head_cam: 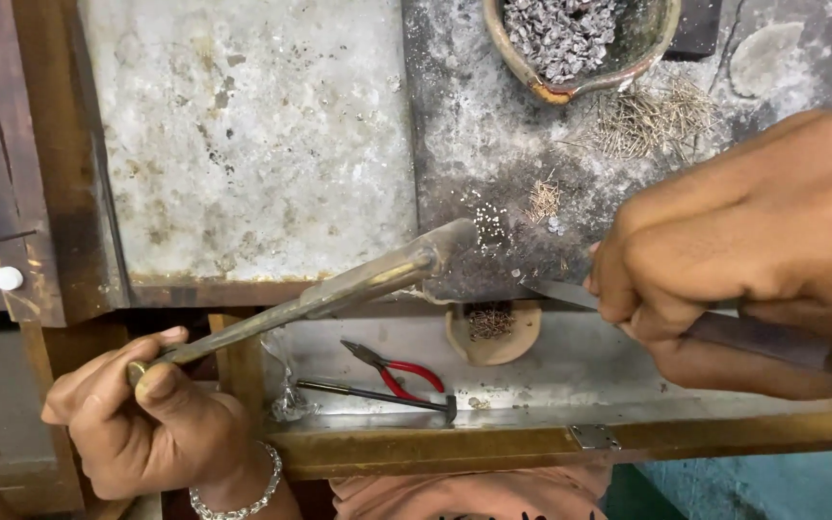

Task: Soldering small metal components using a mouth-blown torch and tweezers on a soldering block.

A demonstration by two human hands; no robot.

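Nearest you, your left hand [151, 419] is clenched around the bottom end of a long brass blowpipe [325, 294], thumb pressed on top, a silver chain bracelet [243, 496] at the wrist; the pipe rises slantwise to the right and its tip sits right at the front edge of the dark slab [493, 135]. Your right hand [724, 241] comes in from the right, fist closed on a dark tool handle [772, 337], with a thin metal blade [560, 292] poking out leftward just under that same edge. The handle's far end is cut off by the frame. Between your hands lies a sunken metal tray [570, 366] with open room: red-handled pliers [397, 371] and a small black hammer [377, 395] lie crossed at its left, a little pale dish [493, 332] of fine bits tucked under the slab lip, partly hidden. Up on the worktop, tiny beads [488, 226] and short wire scraps [543, 200] sit near the pipe tip, too small to make out. Farther back, a wire pile [652, 120] and a clay bowl [580, 48] of grey pieces, cut off at the top. To the left, the pale stained plate [243, 135] is bare.
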